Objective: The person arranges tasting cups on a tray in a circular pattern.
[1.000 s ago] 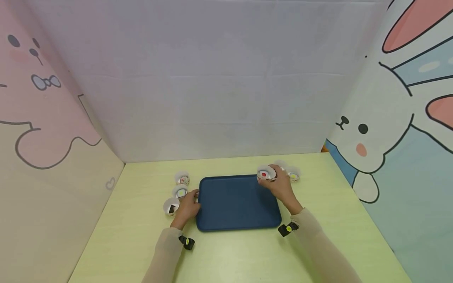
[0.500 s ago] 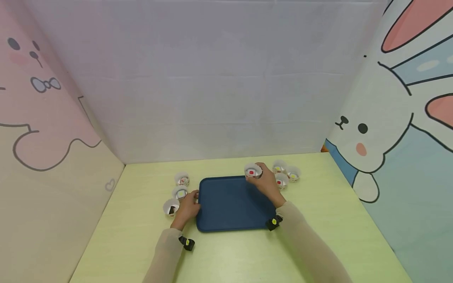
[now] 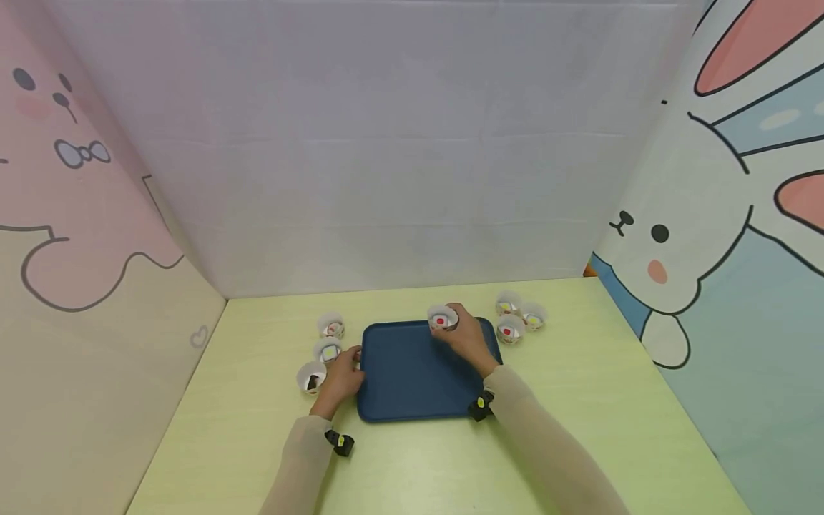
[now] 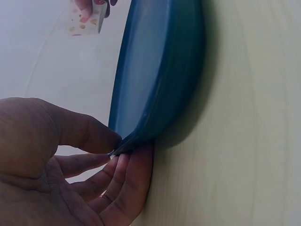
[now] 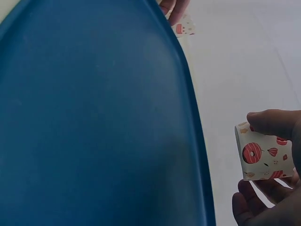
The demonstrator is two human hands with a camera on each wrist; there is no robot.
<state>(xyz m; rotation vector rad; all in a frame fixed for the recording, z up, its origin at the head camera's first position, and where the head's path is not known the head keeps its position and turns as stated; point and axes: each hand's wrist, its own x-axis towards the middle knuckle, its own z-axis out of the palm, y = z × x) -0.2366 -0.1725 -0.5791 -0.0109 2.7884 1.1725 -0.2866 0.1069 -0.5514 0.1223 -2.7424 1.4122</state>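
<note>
My left hand (image 3: 343, 379) pinches the left rim of a blue rectangular tray (image 3: 412, 386). In the left wrist view its thumb lies over the rim and the fingers are under it. A small white paper cup (image 3: 443, 318) with a red-centred piece inside is in my right hand (image 3: 468, 343), over the tray's far edge. The right wrist view shows that cup's printed wall (image 5: 263, 155), patterned with red doughnuts, between thumb and fingers.
Left of the tray stand three similar cups, the nearest with a black piece (image 3: 312, 381) in it. Another three cups, one being a front cup (image 3: 511, 330) with a red-centred piece, cluster beyond the tray's right corner. A white wall (image 3: 399, 179) rises behind the table.
My right hand has carried its cup leftward, away from the right-hand cluster, and lately slightly lower. The cups there are now uncovered. My left hand has stayed at the tray's rim.
</note>
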